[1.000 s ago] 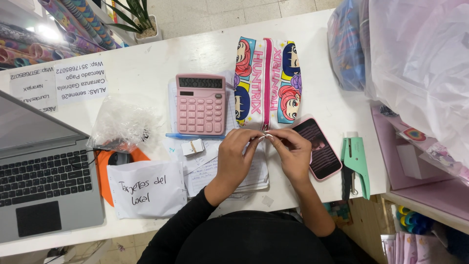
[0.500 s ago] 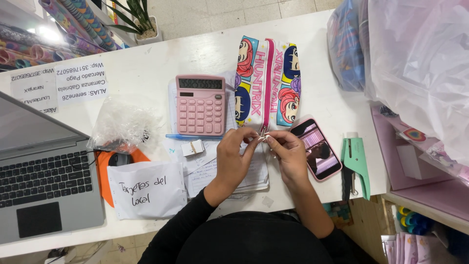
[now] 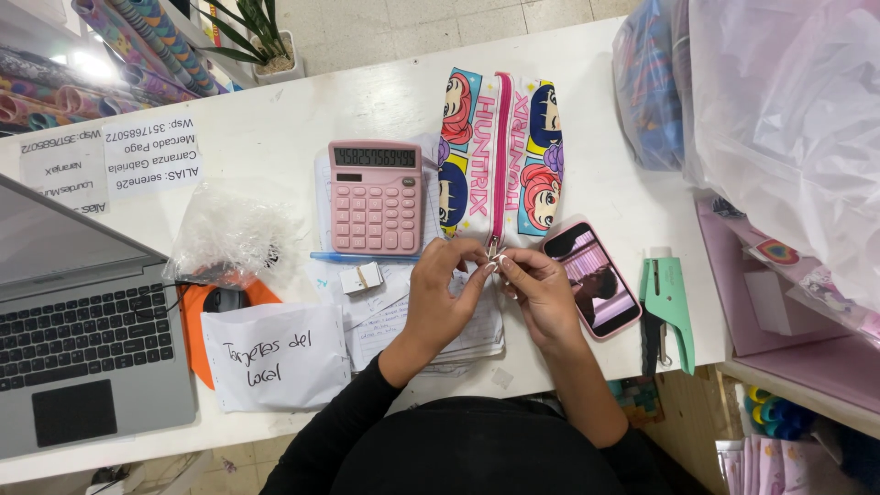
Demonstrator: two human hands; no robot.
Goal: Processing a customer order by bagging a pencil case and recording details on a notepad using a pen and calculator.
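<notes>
Left hand [image 3: 446, 291] curled, fingertips pinched together at the near end of the pencil case [image 3: 500, 154], right at the zipper pull [image 3: 494, 249]. Right hand [image 3: 541, 291] also curled, fingertips meeting the left's at the same spot. Both are pinched on something small by the pull; which fingers actually hold the pull is too small to tell. Neither hand spread flat.

Pencil case: one, cartoon-faced, pink zipper down the middle, lying on the white table [image 3: 275, 128] just right of the calculator, its near end touching the hands.

Counts:
- one pink calculator [image 3: 374, 196]
- one phone [image 3: 592, 279] in pink case, screen lit, just right of the right hand
- one green hole punch [image 3: 668, 305] further right, near the table edge
- one blue pen [image 3: 357, 258] under the calculator's near edge
- one laptop [image 3: 78, 330] at far left
- one crumpled clear bag [image 3: 229, 240]
- one handwritten paper note [image 3: 273, 356]
- stack of papers [image 3: 403, 321] under the hands, number cannot be told
</notes>
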